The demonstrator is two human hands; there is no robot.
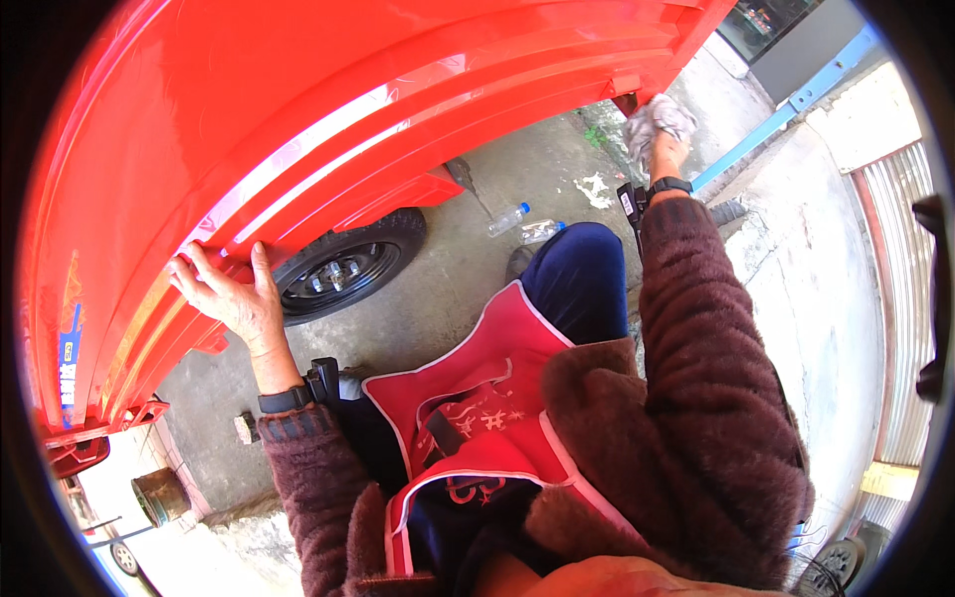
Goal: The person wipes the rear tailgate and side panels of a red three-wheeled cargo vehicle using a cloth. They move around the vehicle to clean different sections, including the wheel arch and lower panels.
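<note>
A glossy red vehicle body panel [313, 97] with long ridges spans the upper left of the view. My left hand [235, 302] rests with spread fingers on its lower ridge and holds nothing. At the panel's far right end, my right hand [671, 153] grips a bunched greyish cloth [660, 119] close to the red lower corner; whether the cloth touches the metal there is hard to tell. Below the panel, near my left hand, shows a black wheel [336, 272] with shiny hub nuts. A blue and white sticker [70, 366] bearing writing is on the panel's left end.
Two clear plastic bottles with blue caps, one bottle [509, 220] and another bottle [542, 231], lie on the concrete floor [448, 298]. A light-blue metal bar [783, 112] slants at the right. Corrugated sheet metal [899, 298] lies farther right. At lower left are a small block [245, 427] and a rusty container [160, 498].
</note>
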